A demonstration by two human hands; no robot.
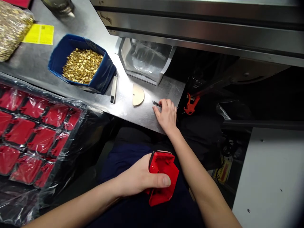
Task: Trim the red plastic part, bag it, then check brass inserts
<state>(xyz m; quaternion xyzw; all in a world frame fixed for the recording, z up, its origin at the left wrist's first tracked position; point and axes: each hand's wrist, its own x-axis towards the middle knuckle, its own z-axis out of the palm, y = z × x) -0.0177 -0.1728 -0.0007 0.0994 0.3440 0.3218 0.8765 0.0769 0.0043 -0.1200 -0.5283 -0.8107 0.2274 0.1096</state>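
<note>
A: What sort of place?
B: Factory assembly bench, def. not a home. Steel worktop (142, 114) under a metal machine housing (201, 28).
A: Proof?
B: Blue bin (104, 74) full of brass inserts (82, 65), another bag (11, 27) of them top left. Tray (68, 139) of identical red parts (30, 133) in plastic wrap. Yellow label (39, 34) w/ a printed code on the bench.

The red plastic part (163, 177) was glossy and angular, with thin walls and a dark edge along its upper left rim. It sat low in the frame, tilted, over the dark blue lap, clasped from the left. The small metal tool (156, 103), possibly tweezers or a pin, lay slim and shiny on the steel desk (142, 115) near its front edge.
</note>
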